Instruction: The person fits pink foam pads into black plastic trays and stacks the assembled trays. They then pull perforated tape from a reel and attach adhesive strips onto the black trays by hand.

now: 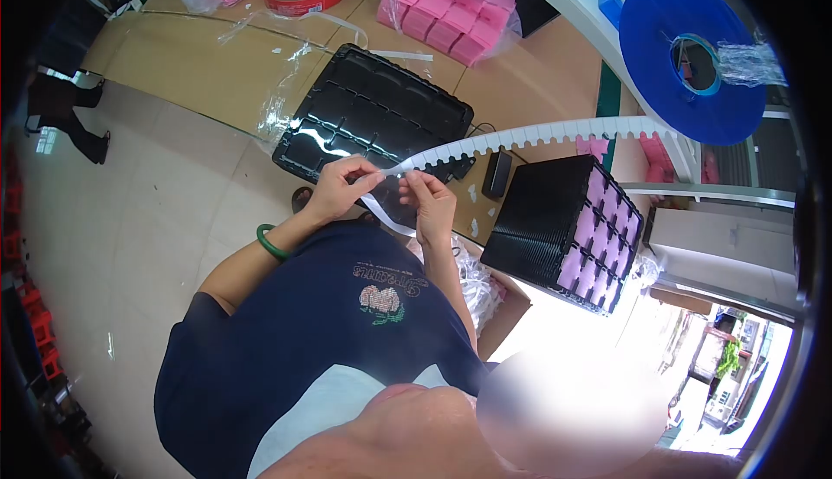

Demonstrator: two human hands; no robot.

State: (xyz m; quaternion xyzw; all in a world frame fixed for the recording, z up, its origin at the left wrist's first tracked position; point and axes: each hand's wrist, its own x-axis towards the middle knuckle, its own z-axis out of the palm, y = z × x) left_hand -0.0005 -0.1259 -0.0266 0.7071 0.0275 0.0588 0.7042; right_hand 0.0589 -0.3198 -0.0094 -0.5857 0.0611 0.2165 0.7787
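A white strip with rows of notches (537,135) runs from the blue reel (646,37) at the upper right down to my hands. My left hand (345,186) pinches the strip near its end, with a green bangle on that wrist. Close beside it, my right hand (428,202) has its thumb and forefinger pressed together just under the strip; what they hold is too small to tell. A narrow white band (386,219) hangs in a curve below both hands. Behind them lies a black compartment tray (381,102) on the cardboard-covered table.
A stack of black trays with pink pieces (555,236) stands at the right. Pink bundles in plastic (449,9) and a red ring (305,2) lie at the back. Below the table edge is a box of white scraps (477,284). A person (69,115) is at far left.
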